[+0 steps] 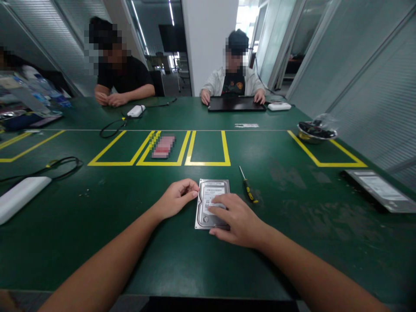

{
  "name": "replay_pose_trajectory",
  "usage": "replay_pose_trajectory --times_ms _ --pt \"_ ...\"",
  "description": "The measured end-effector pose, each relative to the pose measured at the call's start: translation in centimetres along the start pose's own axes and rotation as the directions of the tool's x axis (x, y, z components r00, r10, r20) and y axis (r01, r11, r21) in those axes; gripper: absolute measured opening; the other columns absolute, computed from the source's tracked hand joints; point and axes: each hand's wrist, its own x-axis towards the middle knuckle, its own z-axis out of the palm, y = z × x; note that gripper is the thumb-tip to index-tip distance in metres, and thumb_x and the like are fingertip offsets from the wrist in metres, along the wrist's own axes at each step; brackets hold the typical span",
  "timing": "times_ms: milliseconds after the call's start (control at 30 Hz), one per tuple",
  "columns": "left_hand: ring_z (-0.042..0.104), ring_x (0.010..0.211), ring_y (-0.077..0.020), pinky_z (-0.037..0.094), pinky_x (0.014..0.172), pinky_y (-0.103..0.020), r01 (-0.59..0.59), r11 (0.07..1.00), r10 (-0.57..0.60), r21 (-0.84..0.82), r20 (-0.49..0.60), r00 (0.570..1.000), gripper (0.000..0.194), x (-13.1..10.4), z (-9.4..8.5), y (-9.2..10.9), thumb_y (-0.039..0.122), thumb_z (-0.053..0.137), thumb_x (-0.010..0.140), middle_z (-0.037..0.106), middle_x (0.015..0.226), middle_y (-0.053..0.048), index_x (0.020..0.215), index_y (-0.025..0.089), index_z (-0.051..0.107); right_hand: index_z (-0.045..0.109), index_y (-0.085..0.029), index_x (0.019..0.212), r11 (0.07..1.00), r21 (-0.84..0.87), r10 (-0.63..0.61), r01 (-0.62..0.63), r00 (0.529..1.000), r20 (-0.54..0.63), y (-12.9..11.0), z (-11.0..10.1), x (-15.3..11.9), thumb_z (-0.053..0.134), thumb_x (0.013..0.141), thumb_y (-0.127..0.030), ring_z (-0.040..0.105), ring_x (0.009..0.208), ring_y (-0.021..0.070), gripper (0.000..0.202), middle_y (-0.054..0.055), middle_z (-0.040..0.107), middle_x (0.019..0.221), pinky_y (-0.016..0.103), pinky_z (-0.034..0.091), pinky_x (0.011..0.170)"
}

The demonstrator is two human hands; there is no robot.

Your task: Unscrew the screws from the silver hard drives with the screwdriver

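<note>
Far left of the hard drive [204, 201], on the green surface [172, 264]: a white box [26, 197], with a black cable [66, 161] looped beyond it. Nearer the drive, still to its left, a few tiny loose bits [85, 193], too small to identify. Beyond the drive and leftward, across the surface, a person in a black top [125, 76]; closer in, a blurred pink thing [164, 146] by yellow tape lines.

At the drive's left edge, the left hand [178, 198], fingers loosely curled, tips at the edge; impossible to tell whether pinching it. The drive itself flat, label up, between both hands. Over its right half, the right hand [235, 219], fingers spread across the label, thumb by the near edge, not clenched.

Probably a step of steadying or positioning the drive by hand; for any next move, likely a need for firm contact on opposite edges.

Beyond the drive, slightly right, a black panel [237, 104] under another person's hands. Just right of the drive, apart from it, a screwdriver [248, 188]. Well right and beyond, a metal bowl [313, 135]; farther right, a labelled metal box [378, 188].
</note>
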Motion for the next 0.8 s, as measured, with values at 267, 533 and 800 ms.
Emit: replay_pose_trajectory --times_ms 267,533,800 --pt "0.053 0.072 -0.0126 0.042 0.067 -0.024 0.002 1.0 -0.003 0.024 0.039 0.999 0.021 -0.1 -0.1 0.3 0.033 0.063 0.088 0.059 0.08 -0.001 0.092 0.013 0.062 0.061 -0.015 0.12 1.0 0.001 0.001 -0.001 1.0 0.002 0.0 0.0 0.0 0.065 0.086 -0.045 0.053 0.111 0.0294 0.046 0.015 0.058 0.122 0.048 0.043 0.096" --pt "0.053 0.072 -0.013 0.043 0.067 -0.024 0.003 0.998 -0.01 0.067 0.11 0.994 0.021 -0.1 -0.6 0.3 0.034 0.062 0.089 0.06 0.08 -0.002 0.094 0.014 0.065 0.061 -0.014 0.12 1.0 0.0 0.006 -0.006 1.0 0.016 -0.1 -0.2 0.0 0.066 0.085 -0.045 0.053 0.112 0.0294 0.047 0.015 0.059 0.122 0.048 0.044 0.097" --pt "0.053 0.072 -0.0129 0.042 0.067 -0.025 -0.037 0.992 0.014 0.117 0.195 0.981 0.019 0.0 -1.2 0.5 0.032 0.065 0.087 0.062 0.082 -0.003 0.093 0.014 0.068 0.061 -0.015 0.12 1.0 0.009 0.008 -0.008 1.0 0.018 -0.1 -0.2 0.0 0.065 0.086 -0.044 0.053 0.112 0.029 0.046 0.016 0.059 0.122 0.048 0.044 0.096"
